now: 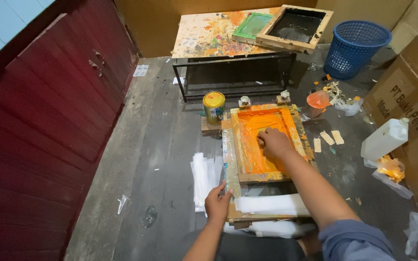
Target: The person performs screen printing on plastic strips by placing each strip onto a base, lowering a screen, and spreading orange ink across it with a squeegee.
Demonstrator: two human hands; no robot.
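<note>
The frame [262, 142] (orange ink inside) lies on the floor at center. Right hand [273, 142] presses closed inside it. Left hand [217, 202], at 7 o'clock, grips its edge, fingers curled.

Wooden screen-printing frame [263, 143] coated in orange ink, laid flat on the floor.

The frame is seen as a rectangular wooden border with tape along its edges, and its mesh is covered with bright orange ink, streaked and thicker toward the far end. It is laid flat on a wooden base board [238, 216], whose near edge is left showing below it. Something is pressed against the inked mesh near its middle, probably a squeegee, though it is hidden under the fingers. White sheets [272, 205] are stacked at the near end of the board, partly tucked beneath the frame's near edge.
</note>
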